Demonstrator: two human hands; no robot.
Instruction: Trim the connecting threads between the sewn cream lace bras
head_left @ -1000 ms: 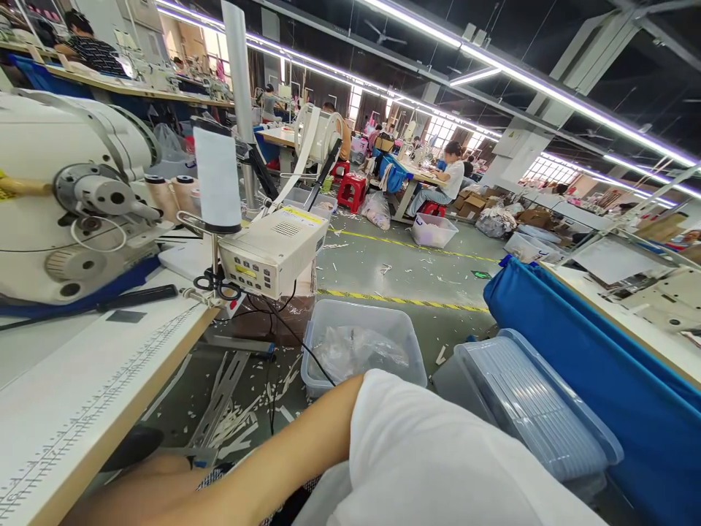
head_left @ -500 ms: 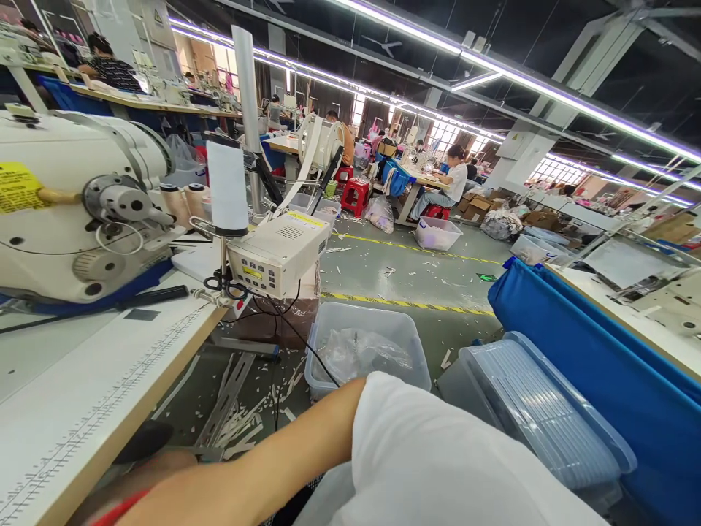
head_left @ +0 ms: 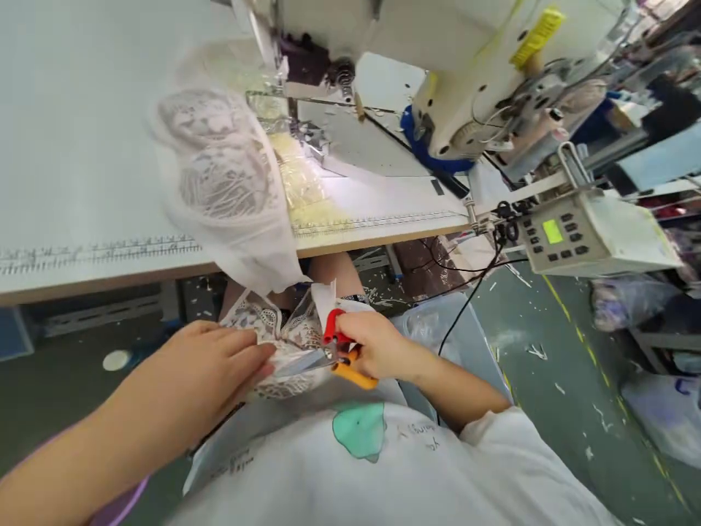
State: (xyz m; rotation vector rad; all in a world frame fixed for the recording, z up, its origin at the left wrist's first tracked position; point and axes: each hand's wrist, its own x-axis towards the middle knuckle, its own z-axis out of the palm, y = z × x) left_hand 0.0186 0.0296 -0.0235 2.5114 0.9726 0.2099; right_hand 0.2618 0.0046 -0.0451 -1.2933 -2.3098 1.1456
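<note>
My right hand (head_left: 375,345) is closed around small scissors (head_left: 335,355) with red and orange handles, their blades pointing left into white lace fabric (head_left: 263,329) over my lap. My left hand (head_left: 211,358) pinches that lace just left of the blades. The lace runs up over the table edge onto the white sewing table (head_left: 82,183), where it looks blurred. The sewing machine (head_left: 438,66) stands at the back of the table, to the right of the lace.
A control box (head_left: 585,234) with a green display hangs off the table's right end, black cables dropping below it. A clear plastic bin (head_left: 454,329) sits on the floor by my right arm. Scraps litter the green floor to the right.
The view swung from the room on my right to the table and my lap. Both hands came into sight, the right one holding scissors at the lace, the left gripping the lace.
</note>
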